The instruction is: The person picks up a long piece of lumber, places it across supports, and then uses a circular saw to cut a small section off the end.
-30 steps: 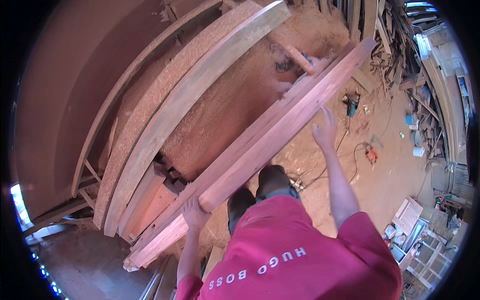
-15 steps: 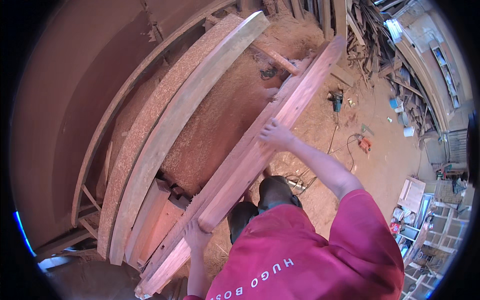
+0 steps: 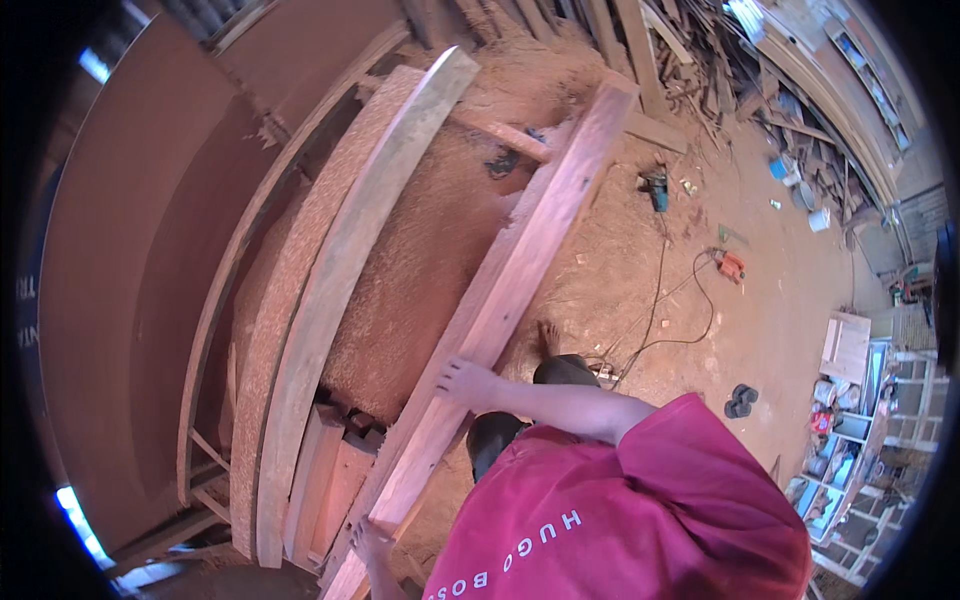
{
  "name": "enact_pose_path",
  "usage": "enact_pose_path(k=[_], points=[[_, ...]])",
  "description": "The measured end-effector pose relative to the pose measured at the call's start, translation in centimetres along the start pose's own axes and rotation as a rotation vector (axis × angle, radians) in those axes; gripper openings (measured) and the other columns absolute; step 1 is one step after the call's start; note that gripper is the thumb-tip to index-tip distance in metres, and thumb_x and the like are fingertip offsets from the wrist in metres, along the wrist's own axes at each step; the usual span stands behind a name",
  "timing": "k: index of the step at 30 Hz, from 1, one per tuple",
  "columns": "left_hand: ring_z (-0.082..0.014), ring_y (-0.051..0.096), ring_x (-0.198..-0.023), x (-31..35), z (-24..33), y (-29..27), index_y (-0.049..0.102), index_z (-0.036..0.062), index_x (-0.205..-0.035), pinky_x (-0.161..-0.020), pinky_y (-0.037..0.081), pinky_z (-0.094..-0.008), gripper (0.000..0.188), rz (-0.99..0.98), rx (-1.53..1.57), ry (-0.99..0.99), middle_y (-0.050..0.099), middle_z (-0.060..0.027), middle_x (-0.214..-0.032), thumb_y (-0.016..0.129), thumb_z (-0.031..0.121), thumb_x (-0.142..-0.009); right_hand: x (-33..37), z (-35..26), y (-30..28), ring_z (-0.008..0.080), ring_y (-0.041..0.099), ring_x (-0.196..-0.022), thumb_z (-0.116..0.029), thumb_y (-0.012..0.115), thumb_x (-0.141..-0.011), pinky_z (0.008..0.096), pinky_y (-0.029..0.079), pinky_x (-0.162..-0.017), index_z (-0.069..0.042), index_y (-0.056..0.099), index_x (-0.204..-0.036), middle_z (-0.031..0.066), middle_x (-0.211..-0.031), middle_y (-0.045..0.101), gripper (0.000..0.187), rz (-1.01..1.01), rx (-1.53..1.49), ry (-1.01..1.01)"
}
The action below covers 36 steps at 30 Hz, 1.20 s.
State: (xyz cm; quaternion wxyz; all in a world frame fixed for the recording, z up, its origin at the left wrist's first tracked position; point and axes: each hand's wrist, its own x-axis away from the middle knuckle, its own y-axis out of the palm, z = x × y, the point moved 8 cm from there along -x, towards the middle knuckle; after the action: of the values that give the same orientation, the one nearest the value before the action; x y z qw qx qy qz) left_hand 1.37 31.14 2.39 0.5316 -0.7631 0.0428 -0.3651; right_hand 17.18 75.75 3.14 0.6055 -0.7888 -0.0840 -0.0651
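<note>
A long pinkish wooden beam (image 3: 540,230) lies at a slant in front of me, along the near rough-edged plank (image 3: 480,280). My right hand (image 3: 468,385) is over the beam at about mid-length, its fingers bent over the far edge. Lower down, near the beam's close end, my left hand (image 3: 372,540) grips it with fingers curled on the side. Beyond the beam stand a curved pale timber (image 3: 340,270) and a wider board (image 3: 280,290) strewn with wood shavings. Several small dark wood blocks (image 3: 360,432) lie between the timbers.
Sawdust covers the floor, where a teal power tool (image 3: 655,190), an orange power tool (image 3: 732,266) with its cord, and black sandals (image 3: 741,401) lie to the right. Scrap wood (image 3: 700,100) is heaped at the back. A white bucket (image 3: 819,219) stands far right.
My right hand has moved down the beam toward me, nearer to my left hand. My left hand still holds the close end. The whole view has shifted a little.
</note>
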Motion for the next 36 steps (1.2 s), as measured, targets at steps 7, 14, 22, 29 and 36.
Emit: enact_pose_path(k=[7,14,22,29,36], points=[[-0.0370,0.049,-0.133,-9.1,10.9,-11.6,0.041,-0.0016,-0.145,-0.112,0.038,-0.0409,0.078,0.092,0.558,0.228,0.050,-0.0232,-0.144,0.076,0.022,-0.080,9.3,4.6,-8.4,0.0286,0.056,-0.118,-0.035,0.071,-0.082,0.0441,0.043,-0.102,-0.011,0.060,-0.127,0.0092,-0.117,0.063,0.052,0.406,-0.309,-0.141],[-0.0310,0.061,-0.120,-13.9,51.5,-28.6,0.062,-0.0094,-0.124,-0.103,0.045,-0.0376,0.042,0.301,0.884,0.454,0.065,-0.0240,-0.126,0.055,0.025,-0.102,32.6,26.2,-3.8,0.0356,0.062,-0.107,-0.040,0.064,-0.090,0.0459,0.050,-0.092,-0.010,0.063,-0.122,0.0135,-0.109,0.066,0.044,0.341,-0.588,0.511],[-0.0269,0.062,-0.116,-21.7,90.1,-40.5,0.055,-0.0070,-0.132,-0.100,0.046,-0.0359,0.044,0.179,0.974,0.928,0.066,-0.0227,-0.122,0.058,0.023,-0.100,51.3,39.9,-4.6,0.0343,0.062,-0.110,-0.030,0.067,-0.092,0.0433,0.050,-0.094,-0.005,0.067,-0.118,0.0152,-0.116,0.067,0.036,0.534,-0.748,1.025],[-0.0279,0.057,-0.122,-32.1,107.2,-42.1,0.053,-0.0052,-0.137,-0.105,0.042,-0.0353,0.047,-0.059,1.096,0.943,0.062,-0.0209,-0.130,0.056,0.025,-0.101,56.9,49.9,-3.8,0.0330,0.063,-0.109,-0.027,0.068,-0.091,0.0413,0.051,-0.093,-0.005,0.067,-0.118,0.0147,-0.114,0.067,0.035,0.491,-0.788,1.183],[-0.0299,0.044,-0.139,-27.9,110.0,-40.9,0.044,-0.0086,-0.144,-0.116,0.033,-0.0372,0.051,-0.141,0.773,0.962,0.050,-0.0222,-0.147,0.055,0.015,-0.100,60.9,59.2,-0.6,0.0338,0.062,-0.111,-0.031,0.064,-0.092,0.0433,0.050,-0.095,-0.008,0.067,-0.119,0.0147,-0.114,0.067,0.036,0.412,-0.872,1.276]])
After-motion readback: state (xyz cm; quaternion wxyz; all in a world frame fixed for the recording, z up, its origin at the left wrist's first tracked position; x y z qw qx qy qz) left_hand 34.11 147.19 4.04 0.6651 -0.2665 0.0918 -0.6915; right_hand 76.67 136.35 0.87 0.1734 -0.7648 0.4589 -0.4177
